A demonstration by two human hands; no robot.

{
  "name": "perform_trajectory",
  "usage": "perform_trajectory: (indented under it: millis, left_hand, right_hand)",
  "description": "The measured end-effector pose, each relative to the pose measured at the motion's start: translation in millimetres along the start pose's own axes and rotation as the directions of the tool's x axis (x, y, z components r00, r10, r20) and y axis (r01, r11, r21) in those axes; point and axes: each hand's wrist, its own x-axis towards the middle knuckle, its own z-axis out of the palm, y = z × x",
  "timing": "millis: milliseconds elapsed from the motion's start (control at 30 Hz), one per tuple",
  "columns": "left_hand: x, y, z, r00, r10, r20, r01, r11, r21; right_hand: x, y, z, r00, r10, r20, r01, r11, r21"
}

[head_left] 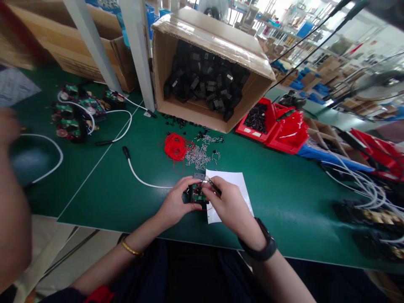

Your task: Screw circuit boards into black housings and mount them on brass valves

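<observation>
My left hand (177,199) is closed around a small black device with a green circuit board (198,193) showing in it. A white cable (145,183) with a black plug runs out to the left from under that hand. In my right hand (227,201) a pair of dark tweezers (213,186) is pinched, with its tip at the top of the board. Thin red wire lies along the board's lower edge. Beneath the right hand is a white sheet of paper (240,184). What the tweezer tip touches is too small to make out.
A bundle of red wires (175,147) lies beside scattered small metal pins (198,157). Behind stands a cardboard box (162,80) of black housings. Red bins (268,134) and cabled units (362,213) are at right. Another person's arm (12,202) reaches in at left, near several circuit-board assemblies (67,123).
</observation>
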Motion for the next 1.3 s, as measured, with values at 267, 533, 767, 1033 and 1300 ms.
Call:
perform_trajectory:
  millis: [267, 533, 767, 1033, 1300]
  left_hand:
    - [0.1, -4.0, 0.0, 1.0, -0.008, -0.015, 0.008, 1.0, -0.027]
    - [-1.0, 1.5, -2.2, 1.0, -0.031, -0.004, 0.031, 0.999, 0.027]
    - [-7.5, 3.1, 3.0, 0.995, -0.102, -0.005, 0.101, 0.991, -0.089]
    - [-10.4, 0.5, 3.6, 0.991, -0.137, 0.006, 0.137, 0.99, -0.032]
    - [-9.9, -1.0, 3.5, 0.991, -0.135, 0.004, 0.135, 0.989, -0.051]
  right_hand:
    - [17.9, 20.5, 7.1, 0.995, 0.1, 0.007, -0.098, 0.958, 0.268]
    - [16.5, 27.1, 6.0, 0.995, 0.022, -0.1, -0.014, 0.997, 0.077]
    - [35.6, 36.6, -11.4, 0.971, -0.19, 0.142, 0.197, 0.98, -0.039]
    - [53.6, 24.1, -16.6, 0.912, -0.281, 0.298, 0.35, 0.912, -0.213]
    - [61.8, 11.1, -23.5, 0.899, -0.243, 0.365, 0.351, 0.897, -0.267]
